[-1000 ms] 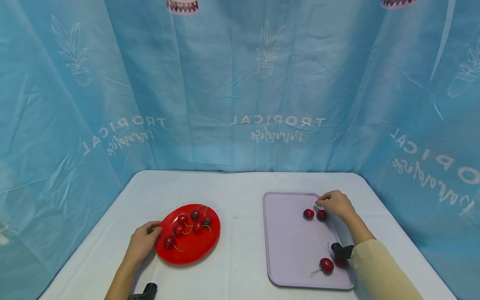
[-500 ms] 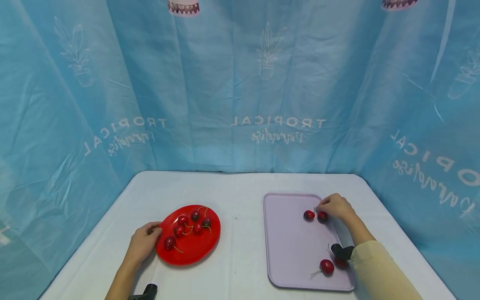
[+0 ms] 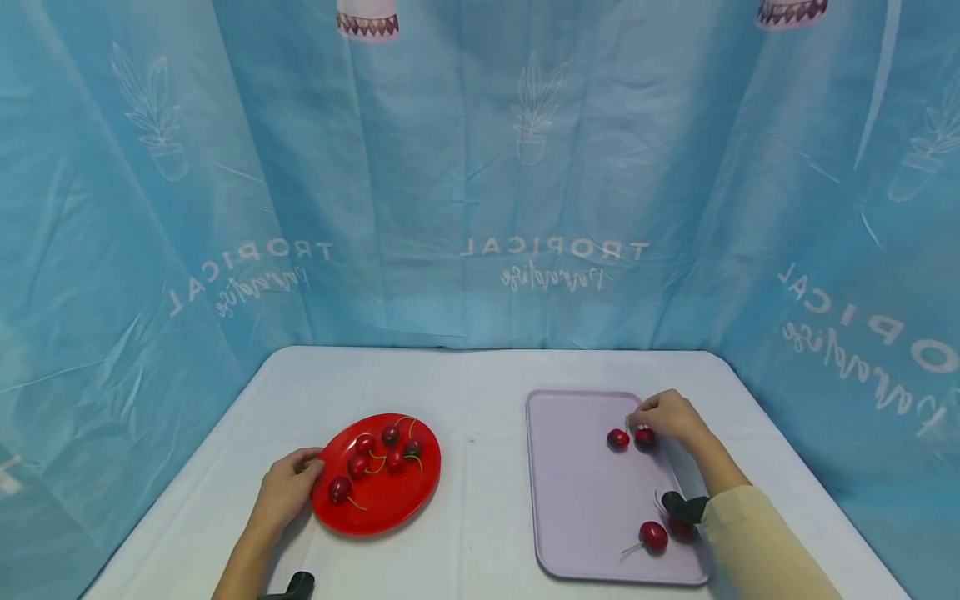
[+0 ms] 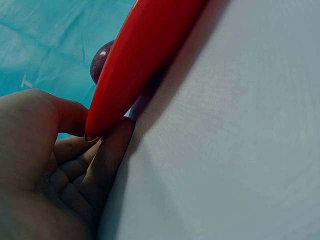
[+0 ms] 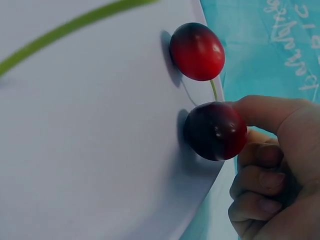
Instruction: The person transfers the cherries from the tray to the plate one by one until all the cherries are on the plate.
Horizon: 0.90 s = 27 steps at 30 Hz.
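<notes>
My left hand [image 3: 285,487] holds the near-left rim of a red plate [image 3: 393,507], thumb above and fingers beneath in the left wrist view. Several cherries with stems lie on that plate, one dark cherry [image 3: 340,490] closest to the hand. At the far right corner of a pale purple tray [image 3: 577,492], my right hand [image 3: 671,417] pinches at the stem side of a dark red cherry [image 5: 215,132]; its thumb and index finger are partly hidden behind the fruit. Another cherry [image 5: 197,51] lies right beside it on the tray.
Two more cherries sit at the tray's near right: one in the open [image 3: 653,537], the other cherry [image 3: 682,530] partly covered by the black wrist camera [image 3: 684,506]. A white-covered table [image 3: 480,467] lies under everything, with a blue printed curtain [image 3: 480,167] around it.
My right fingertips have lowered a little toward the dark red cherry. The left hand keeps its hold on the plate, and the head view has tilted slightly.
</notes>
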### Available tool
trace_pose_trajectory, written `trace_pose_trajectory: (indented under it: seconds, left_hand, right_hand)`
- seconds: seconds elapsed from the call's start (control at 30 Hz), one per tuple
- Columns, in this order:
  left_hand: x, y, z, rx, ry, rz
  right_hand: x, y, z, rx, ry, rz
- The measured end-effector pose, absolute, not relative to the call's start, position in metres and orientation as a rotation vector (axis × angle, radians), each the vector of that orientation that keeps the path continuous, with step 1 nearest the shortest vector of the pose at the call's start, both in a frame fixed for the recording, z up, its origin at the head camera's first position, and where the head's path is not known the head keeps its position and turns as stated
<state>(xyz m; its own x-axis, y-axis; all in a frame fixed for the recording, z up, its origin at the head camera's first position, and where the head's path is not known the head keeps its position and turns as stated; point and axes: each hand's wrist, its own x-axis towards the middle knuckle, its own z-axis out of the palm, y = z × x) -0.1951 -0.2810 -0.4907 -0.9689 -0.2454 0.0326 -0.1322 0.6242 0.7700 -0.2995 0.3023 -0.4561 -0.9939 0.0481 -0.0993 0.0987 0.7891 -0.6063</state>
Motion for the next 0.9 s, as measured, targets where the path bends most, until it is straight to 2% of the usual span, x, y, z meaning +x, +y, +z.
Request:
trace_pose_trajectory:
  seconds: [0.9]
  left_hand:
    - [-0.198,-0.283,-0.491,0.335,-2.73,-1.254]
  right_hand:
    - [-0.292,0.276,-0.437,-0.045,2.887,-1.219]
